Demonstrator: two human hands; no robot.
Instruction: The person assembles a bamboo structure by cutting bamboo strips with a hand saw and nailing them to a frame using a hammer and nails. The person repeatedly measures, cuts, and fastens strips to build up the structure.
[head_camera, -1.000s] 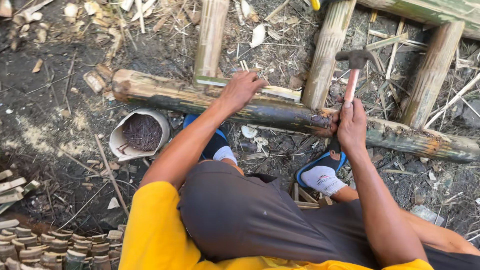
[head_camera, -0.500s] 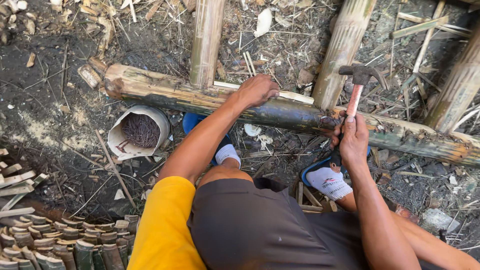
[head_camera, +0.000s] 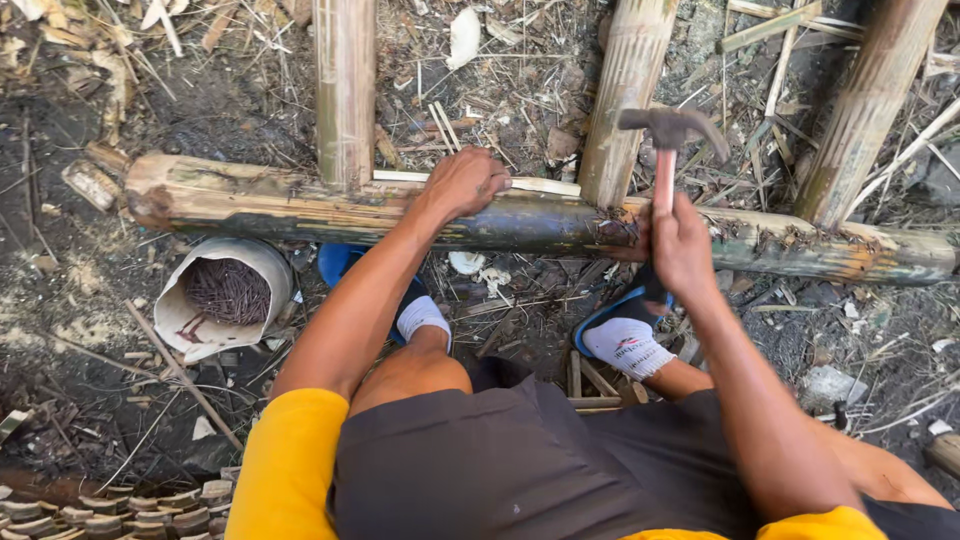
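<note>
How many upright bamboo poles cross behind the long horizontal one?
3: left pole above the left hand, middle pole beside the hammer, right pole at far right. More may lie outside the frame.

There is only one package: a white sack (head_camera: 222, 300) on the dark ground at the left, near the person's left knee and just in front of the long horizontal bamboo pole (head_camera: 300, 205). Its mouth is rolled open, so it looks round like a bowl, and dark thin nails fill it. The white cloth is dirty and has some reddish marks on the near side. No labels on boxes, signs or screens are visible.
</note>
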